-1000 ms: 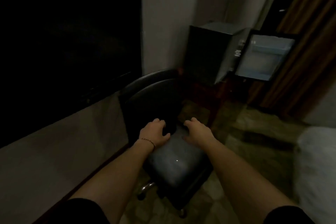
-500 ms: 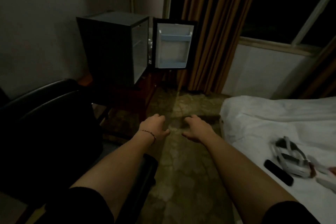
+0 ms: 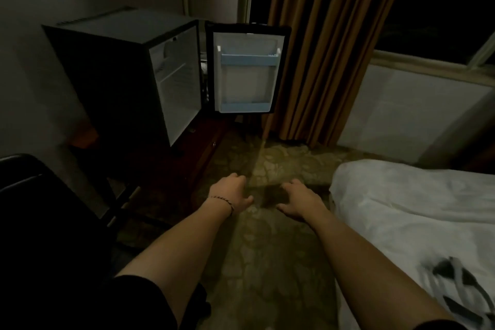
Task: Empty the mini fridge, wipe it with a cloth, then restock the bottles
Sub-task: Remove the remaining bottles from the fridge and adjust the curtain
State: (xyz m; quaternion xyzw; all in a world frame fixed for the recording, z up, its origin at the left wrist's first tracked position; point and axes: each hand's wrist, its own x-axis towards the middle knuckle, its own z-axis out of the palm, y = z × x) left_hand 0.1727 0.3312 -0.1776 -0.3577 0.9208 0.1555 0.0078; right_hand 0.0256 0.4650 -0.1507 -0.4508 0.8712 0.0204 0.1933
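A black mini fridge [image 3: 112,67] stands on a low wooden stand [image 3: 192,147] at the upper left. Its door [image 3: 247,69] hangs wide open to the right, showing white door shelves with nothing on them. The lit white interior [image 3: 175,86] looks bare; no bottles or cloth are in view. My left hand [image 3: 233,191] and my right hand [image 3: 300,199] are stretched out side by side over the floor, well short of the fridge. Both have loosely curled, spread fingers and hold nothing.
A black chair [image 3: 40,209] fills the lower left. A bed with a white cover [image 3: 415,209] lies at the right, with a strapped device [image 3: 460,284] on it. Brown curtains [image 3: 329,48] hang behind the fridge door. Patterned carpet [image 3: 267,262] runs between chair and bed.
My view swung right from the chair and television toward the fridge and has come closer to it. Both hands stayed out in front, holding nothing.
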